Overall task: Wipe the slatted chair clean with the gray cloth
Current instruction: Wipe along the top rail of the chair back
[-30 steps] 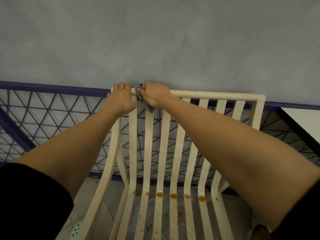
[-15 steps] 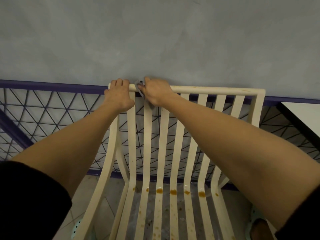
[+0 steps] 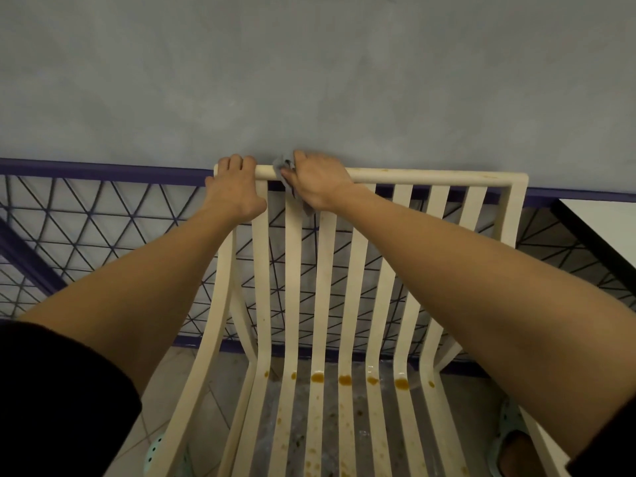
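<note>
Cloth [image 3: 283, 166]: gray, bunched on the chair's [image 3: 433, 177] top rail, pinned there under the right hand [image 3: 318, 182], whose grip is closed over it. Left hand [image 3: 235, 187]: beside that grip, fingers wrapped round the rail's corner, steadying. Step judged: top rail being wiped, early in the task. Next move calls for strokes away from the grip along the rail, then down the slats to the orange stains [image 3: 345, 379] below. Writing: none seen.
</note>
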Demonstrator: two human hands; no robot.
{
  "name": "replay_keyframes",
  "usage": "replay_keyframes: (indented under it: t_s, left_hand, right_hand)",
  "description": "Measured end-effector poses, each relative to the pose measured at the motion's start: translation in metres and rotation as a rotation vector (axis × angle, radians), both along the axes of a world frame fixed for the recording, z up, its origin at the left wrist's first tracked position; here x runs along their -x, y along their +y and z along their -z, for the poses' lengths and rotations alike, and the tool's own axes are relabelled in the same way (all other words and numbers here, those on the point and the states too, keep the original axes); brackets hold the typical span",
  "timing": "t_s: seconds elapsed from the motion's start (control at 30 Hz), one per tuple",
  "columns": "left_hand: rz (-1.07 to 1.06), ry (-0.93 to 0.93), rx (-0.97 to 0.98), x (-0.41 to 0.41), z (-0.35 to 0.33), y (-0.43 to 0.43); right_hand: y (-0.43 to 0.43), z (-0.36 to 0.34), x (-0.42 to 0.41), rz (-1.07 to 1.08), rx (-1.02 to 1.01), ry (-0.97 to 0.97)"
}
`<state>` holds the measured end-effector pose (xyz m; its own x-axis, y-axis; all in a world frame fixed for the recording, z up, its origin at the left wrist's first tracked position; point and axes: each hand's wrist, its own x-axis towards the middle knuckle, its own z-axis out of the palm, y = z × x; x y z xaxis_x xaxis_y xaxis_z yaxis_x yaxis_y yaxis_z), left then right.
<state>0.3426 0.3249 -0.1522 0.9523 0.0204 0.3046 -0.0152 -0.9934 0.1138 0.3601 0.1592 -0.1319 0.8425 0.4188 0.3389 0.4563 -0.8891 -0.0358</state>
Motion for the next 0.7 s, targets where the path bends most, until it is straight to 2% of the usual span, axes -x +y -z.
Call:
replay_keyframes:
  t_s: [0.07, 0.2, 0.47, 0.7]
  left_hand:
    - [0.001, -0.007, -0.001, -0.001, 0.001, 0.000]
    - [0.005, -0.021, 0.001, 0.001, 0.004, 0.000]
    - [0.007, -0.012, -0.004, 0.001, 0.002, 0.000]
    - [0.014, 0.002, -0.003, 0.002, -0.001, 0.000]
  right_hand:
    - [0.000, -0.010, 0.002, -0.025, 0.057, 0.042]
    - [0.000, -0.013, 0.007, -0.037, 0.143, -0.020]
    - [-0.012, 0.012, -0.002, 0.010, 0.041, -0.081]
    - [-0.010, -0.009, -0.003, 0.034, 0.019, 0.051]
